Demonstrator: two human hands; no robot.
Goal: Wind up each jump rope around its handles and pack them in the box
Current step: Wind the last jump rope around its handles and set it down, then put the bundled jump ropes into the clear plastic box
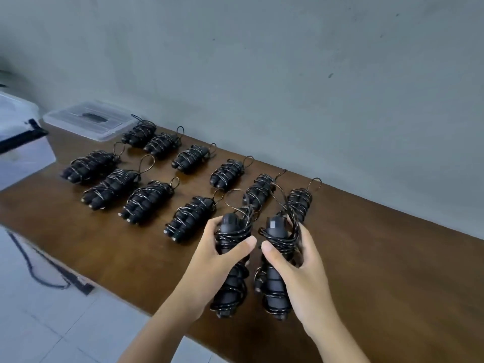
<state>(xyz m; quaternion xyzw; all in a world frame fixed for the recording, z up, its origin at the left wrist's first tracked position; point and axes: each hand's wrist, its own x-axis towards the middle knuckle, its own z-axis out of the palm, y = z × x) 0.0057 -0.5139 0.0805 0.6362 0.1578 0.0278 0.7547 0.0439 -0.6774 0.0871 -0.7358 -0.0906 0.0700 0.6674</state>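
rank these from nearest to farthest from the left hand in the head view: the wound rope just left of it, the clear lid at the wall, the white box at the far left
From the left hand:
1. Wound rope, just up-left of it on the table.
2. Clear lid, flat at the table's far end by the wall.
3. White box, at the far-left edge.

The table (366,258) looks like dark brown wood with a smooth, faintly shiny finish. The jump rope handles (146,203) look matt black, like foam; their cords (281,242) are glossy black. The lid (76,121) is clear plastic.
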